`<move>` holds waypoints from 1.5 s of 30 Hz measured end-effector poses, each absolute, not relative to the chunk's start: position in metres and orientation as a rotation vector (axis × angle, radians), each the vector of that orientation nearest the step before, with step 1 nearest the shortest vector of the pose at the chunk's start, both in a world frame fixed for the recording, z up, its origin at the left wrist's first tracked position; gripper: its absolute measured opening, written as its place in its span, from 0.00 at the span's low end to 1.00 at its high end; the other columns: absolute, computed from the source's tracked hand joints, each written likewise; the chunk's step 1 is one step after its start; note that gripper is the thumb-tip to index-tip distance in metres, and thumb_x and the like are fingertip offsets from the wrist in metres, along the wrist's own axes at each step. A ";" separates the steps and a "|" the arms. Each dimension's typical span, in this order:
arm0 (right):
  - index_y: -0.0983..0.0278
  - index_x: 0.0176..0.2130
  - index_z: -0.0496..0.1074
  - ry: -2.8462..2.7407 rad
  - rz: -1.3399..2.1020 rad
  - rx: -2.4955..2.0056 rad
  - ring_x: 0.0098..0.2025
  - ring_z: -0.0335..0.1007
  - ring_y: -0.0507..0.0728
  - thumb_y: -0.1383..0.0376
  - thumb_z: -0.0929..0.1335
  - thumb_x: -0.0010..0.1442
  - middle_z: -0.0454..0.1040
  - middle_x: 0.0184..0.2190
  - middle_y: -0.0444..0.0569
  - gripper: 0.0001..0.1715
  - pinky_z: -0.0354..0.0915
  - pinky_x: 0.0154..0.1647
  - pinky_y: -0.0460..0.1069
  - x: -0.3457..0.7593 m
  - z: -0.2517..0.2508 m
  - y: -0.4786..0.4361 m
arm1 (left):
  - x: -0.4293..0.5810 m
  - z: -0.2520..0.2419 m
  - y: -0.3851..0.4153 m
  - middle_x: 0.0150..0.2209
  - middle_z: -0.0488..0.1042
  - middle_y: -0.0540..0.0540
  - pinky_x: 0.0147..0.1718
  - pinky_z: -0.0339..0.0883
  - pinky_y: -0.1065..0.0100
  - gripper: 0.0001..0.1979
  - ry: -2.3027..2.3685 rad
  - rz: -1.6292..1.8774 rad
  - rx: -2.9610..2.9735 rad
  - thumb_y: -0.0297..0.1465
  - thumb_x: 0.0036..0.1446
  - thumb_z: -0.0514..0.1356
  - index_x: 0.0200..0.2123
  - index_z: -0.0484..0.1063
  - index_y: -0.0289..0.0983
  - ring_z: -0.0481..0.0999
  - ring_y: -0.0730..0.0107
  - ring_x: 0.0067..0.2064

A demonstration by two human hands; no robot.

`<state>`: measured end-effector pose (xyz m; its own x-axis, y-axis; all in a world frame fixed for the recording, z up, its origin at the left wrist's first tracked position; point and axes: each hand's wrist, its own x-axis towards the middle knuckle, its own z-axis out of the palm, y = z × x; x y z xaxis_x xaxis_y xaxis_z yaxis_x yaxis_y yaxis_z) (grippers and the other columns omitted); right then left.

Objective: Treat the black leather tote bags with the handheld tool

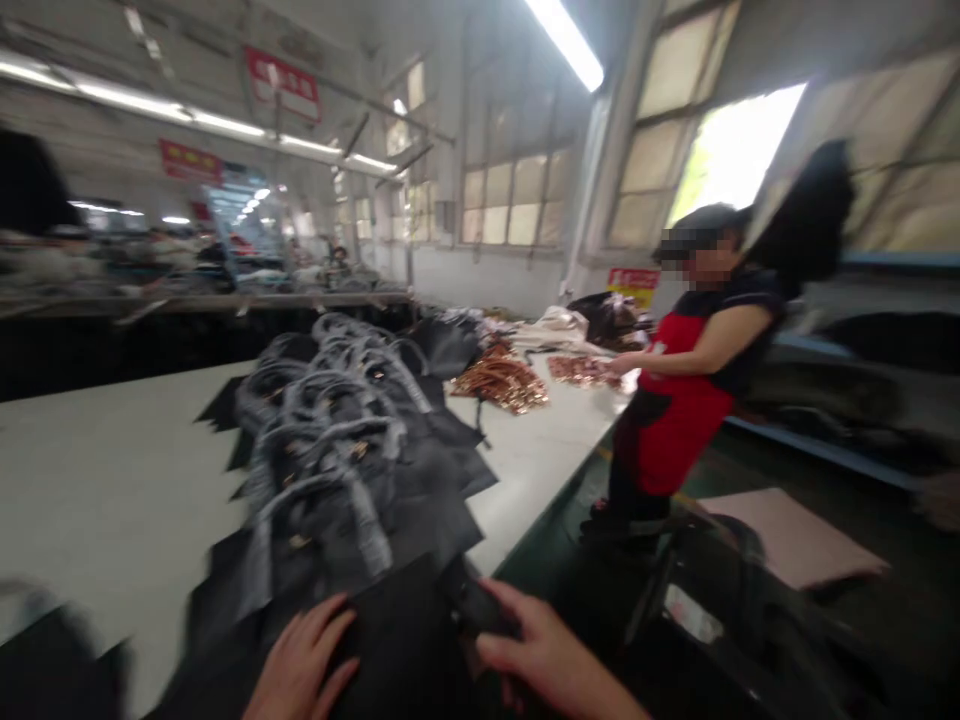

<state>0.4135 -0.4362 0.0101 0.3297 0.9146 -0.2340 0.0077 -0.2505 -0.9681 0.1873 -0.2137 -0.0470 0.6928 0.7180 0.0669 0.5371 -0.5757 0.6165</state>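
At the bottom of the view, my left hand (304, 655) lies with its fingers spread on a black bag panel (409, 625). To its right, my right hand (544, 640) is closed, thumb and forefinger around a small dark object (484, 608) at the panel's right edge. Blur hides what kind of object that is. Just beyond my hands, black bags (431, 475) lie overlapped in a long pile. Their handles (330, 430) are wrapped in clear or greyish plastic and stand up in loops, with small gold-coloured fittings among them.
The pile rests on a long white table (97, 470). Farther along are bundles of brown strips with shiny ends (502, 380). A person in a red apron (679, 400) stands at the table's right side, hands over similar strips. Dark bags (720, 600) and a pinkish board (795, 535) are at lower right.
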 end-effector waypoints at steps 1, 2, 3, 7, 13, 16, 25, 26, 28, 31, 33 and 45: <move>0.60 0.64 0.57 -0.853 1.163 -1.582 0.19 0.65 0.49 0.59 0.68 0.54 0.75 0.29 0.43 0.41 0.61 0.17 0.42 0.410 0.015 -0.436 | 0.179 -0.052 -0.216 0.57 0.69 0.44 0.62 0.52 0.49 0.17 0.989 0.508 2.437 0.38 0.51 0.63 0.46 0.74 0.43 0.65 0.51 0.60; 0.61 0.64 0.56 -0.871 1.210 -1.593 0.18 0.65 0.48 0.58 0.69 0.54 0.74 0.29 0.43 0.42 0.60 0.16 0.42 0.409 0.018 -0.434 | 0.171 -0.056 -0.218 0.57 0.68 0.42 0.61 0.53 0.47 0.19 1.030 0.570 2.522 0.39 0.53 0.61 0.48 0.72 0.41 0.65 0.51 0.59; 0.62 0.64 0.57 -0.900 1.273 -1.597 0.18 0.65 0.48 0.56 0.69 0.54 0.73 0.28 0.43 0.42 0.60 0.16 0.42 0.408 0.020 -0.430 | 0.166 -0.059 -0.220 0.57 0.68 0.42 0.61 0.53 0.46 0.20 1.036 0.600 2.595 0.40 0.55 0.59 0.50 0.70 0.41 0.65 0.53 0.59; 0.66 0.65 0.54 -1.004 1.499 -1.636 0.17 0.66 0.49 0.54 0.68 0.55 0.71 0.23 0.42 0.44 0.62 0.16 0.42 0.401 0.024 -0.409 | 0.161 -0.060 -0.225 0.58 0.65 0.42 0.62 0.53 0.47 0.21 1.073 0.651 2.697 0.40 0.58 0.58 0.53 0.67 0.40 0.64 0.56 0.59; 0.65 0.63 0.55 -1.018 1.610 -1.666 0.17 0.68 0.48 0.57 0.67 0.56 0.72 0.27 0.44 0.39 0.63 0.13 0.41 0.389 0.030 -0.378 | 0.163 -0.055 -0.230 0.58 0.64 0.41 0.63 0.50 0.46 0.22 1.048 0.651 2.646 0.39 0.57 0.59 0.54 0.65 0.40 0.63 0.56 0.60; 0.62 0.55 0.65 -1.048 1.675 -1.627 0.16 0.68 0.47 0.58 0.66 0.58 0.71 0.31 0.43 0.26 0.63 0.12 0.40 0.389 0.035 -0.362 | 0.162 -0.055 -0.230 0.58 0.65 0.41 0.63 0.49 0.47 0.22 1.066 0.640 2.626 0.38 0.56 0.59 0.54 0.65 0.39 0.62 0.56 0.60; 0.62 0.50 0.67 -1.054 1.748 -1.596 0.15 0.67 0.47 0.58 0.67 0.57 0.71 0.30 0.43 0.21 0.62 0.12 0.39 0.390 0.045 -0.359 | 0.164 -0.052 -0.233 0.58 0.66 0.41 0.63 0.51 0.48 0.23 1.126 0.636 2.611 0.39 0.55 0.60 0.53 0.66 0.38 0.64 0.56 0.60; 0.62 0.47 0.68 -1.057 1.736 -1.593 0.14 0.66 0.47 0.59 0.67 0.56 0.70 0.28 0.42 0.19 0.62 0.11 0.40 0.387 0.046 -0.358 | 0.164 -0.055 -0.233 0.58 0.66 0.41 0.63 0.52 0.48 0.23 1.128 0.640 2.617 0.40 0.56 0.59 0.53 0.66 0.38 0.64 0.56 0.60; 0.64 0.44 0.71 -1.108 1.662 -1.596 0.12 0.64 0.47 0.63 0.67 0.52 0.70 0.25 0.42 0.18 0.60 0.10 0.41 0.378 0.047 -0.351 | 0.161 -0.068 -0.228 0.58 0.67 0.41 0.62 0.52 0.48 0.23 1.143 0.662 2.621 0.41 0.57 0.57 0.53 0.67 0.39 0.65 0.56 0.60; 0.65 0.45 0.72 -1.123 1.367 -1.680 0.14 0.64 0.47 0.66 0.68 0.51 0.69 0.21 0.40 0.19 0.59 0.13 0.40 0.368 0.049 -0.333 | 0.163 -0.095 -0.211 0.57 0.69 0.42 0.61 0.53 0.47 0.25 1.122 0.701 2.608 0.47 0.55 0.57 0.52 0.69 0.40 0.67 0.54 0.59; 0.63 0.51 0.68 -1.119 1.215 -1.699 0.16 0.64 0.47 0.65 0.67 0.53 0.69 0.22 0.39 0.25 0.61 0.15 0.40 0.367 0.053 -0.325 | 0.168 -0.107 -0.200 0.57 0.69 0.42 0.61 0.53 0.45 0.26 1.150 0.764 2.583 0.48 0.53 0.58 0.51 0.70 0.40 0.67 0.52 0.58; 0.64 0.62 0.57 -1.229 1.557 -1.663 0.16 0.67 0.48 0.53 0.68 0.54 0.72 0.29 0.43 0.41 0.63 0.13 0.41 0.351 0.048 -0.339 | 0.114 -0.054 -0.245 0.52 0.71 0.39 0.58 0.58 0.49 0.16 1.546 1.000 2.292 0.34 0.58 0.56 0.50 0.67 0.36 0.69 0.56 0.55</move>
<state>0.3512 -0.3388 0.0483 -0.0873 0.8804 -0.4662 0.2491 -0.4338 -0.8659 0.1141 -0.2447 -0.0543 0.2233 0.8796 0.4200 0.7437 -0.4322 0.5099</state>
